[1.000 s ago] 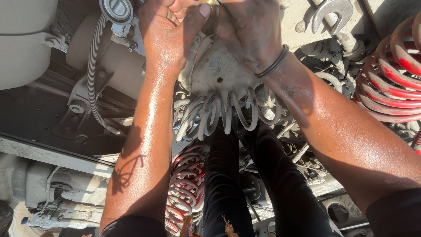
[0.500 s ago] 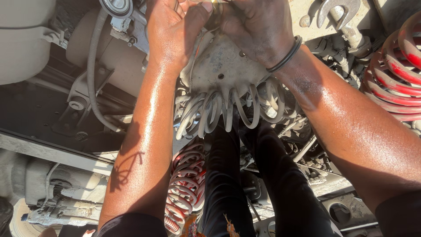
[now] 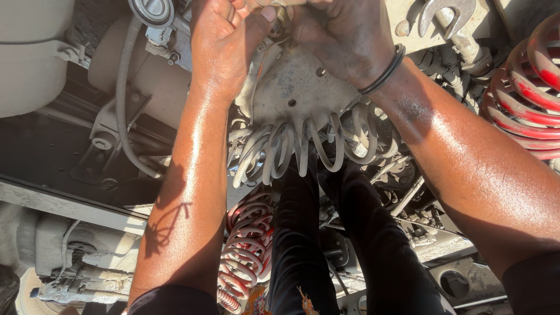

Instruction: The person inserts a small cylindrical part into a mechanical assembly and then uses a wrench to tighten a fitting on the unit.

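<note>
- Coil spring point(image 3: 297, 149), grey and dusty with a round metal seat plate point(image 3: 297, 87) on its top end, sits at the centre of your view, above your dark-trousered legs point(image 3: 326, 245).
- Judged by its thick steel wire, it will handle heavy and stiff, and gritty rather than slick; grip the plate's rim or the outer coils.
- Red coil springs lie at 3 o'clock point(image 3: 536, 87) and 6 o'clock point(image 3: 248, 245); a ribbed hose point(image 3: 121, 111) runs at 9 o'clock.
- Your left hand point(image 3: 224, 41) curls its fingers closed at the plate's top edge at 12 o'clock.
- Your right hand point(image 3: 344, 35), black band on its wrist, is clenched beside it.
- What your fingertips pinch there is cut off and can't be made out.
</note>
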